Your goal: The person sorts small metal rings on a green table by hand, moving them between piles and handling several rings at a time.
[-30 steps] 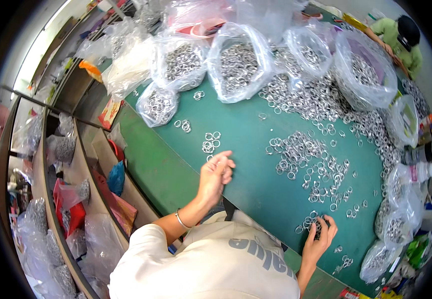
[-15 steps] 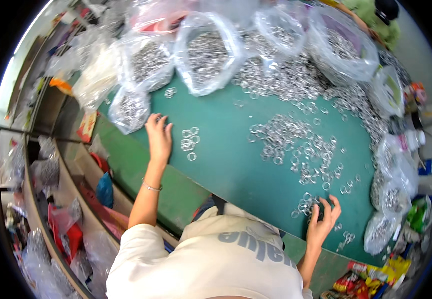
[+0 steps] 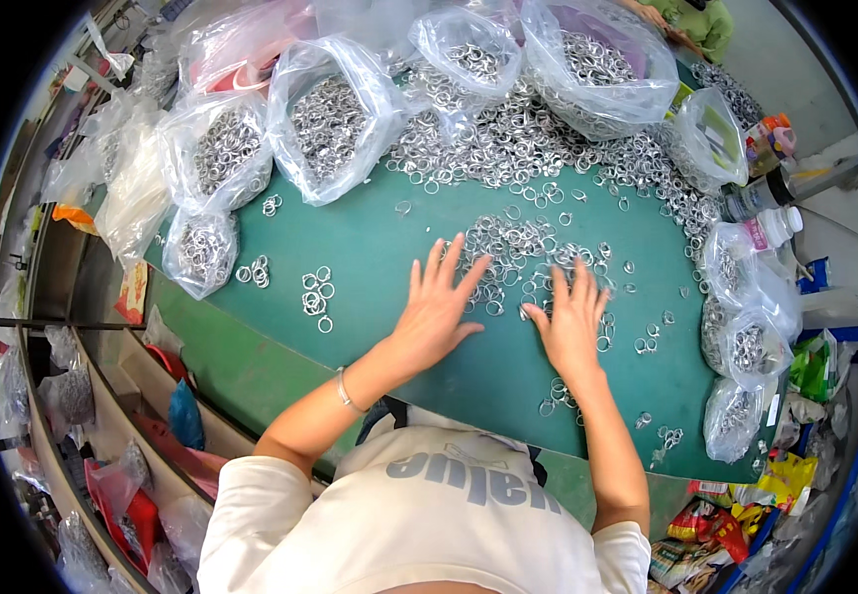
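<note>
The rings [image 3: 510, 238] are shiny metal, the bags [image 3: 619, 103] glossy plastic (crinkled, too), the tabletop [image 3: 375, 238] smooth, the shirt [image 3: 419, 535] matt cloth.

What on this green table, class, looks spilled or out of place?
The loose metal rings heaped beside the open plastic bags look spilled, since similar rings sit inside the bags; whether by accident, I cannot tell.

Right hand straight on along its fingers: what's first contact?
Likely the loose pile of silver rings, directly ahead of the right hand; depth is unclear, so it may be touching some now.
</note>
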### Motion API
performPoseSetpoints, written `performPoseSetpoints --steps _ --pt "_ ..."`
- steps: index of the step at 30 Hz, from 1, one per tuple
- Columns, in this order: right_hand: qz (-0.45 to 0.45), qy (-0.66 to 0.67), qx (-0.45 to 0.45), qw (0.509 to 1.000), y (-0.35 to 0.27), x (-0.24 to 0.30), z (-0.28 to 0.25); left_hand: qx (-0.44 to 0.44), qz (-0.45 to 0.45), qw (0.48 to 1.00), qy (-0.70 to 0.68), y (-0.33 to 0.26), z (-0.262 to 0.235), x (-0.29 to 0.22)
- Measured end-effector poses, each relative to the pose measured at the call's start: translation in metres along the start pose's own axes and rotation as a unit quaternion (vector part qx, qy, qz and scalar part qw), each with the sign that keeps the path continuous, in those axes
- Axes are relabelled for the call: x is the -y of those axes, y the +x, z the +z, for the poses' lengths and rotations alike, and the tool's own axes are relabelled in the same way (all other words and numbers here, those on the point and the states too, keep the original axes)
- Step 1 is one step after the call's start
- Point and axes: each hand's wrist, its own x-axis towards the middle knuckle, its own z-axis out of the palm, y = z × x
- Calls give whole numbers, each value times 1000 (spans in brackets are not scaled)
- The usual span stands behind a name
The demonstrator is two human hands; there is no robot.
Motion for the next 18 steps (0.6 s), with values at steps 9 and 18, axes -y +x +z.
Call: performPoseSetpoints --steps 9,18 --pt "11 444 11 896 31 2 11 -17 105 994 -23 38 22 17" --pt "120 524 58 841 49 -37 -35 5 -124 935 -332 66 5 41"
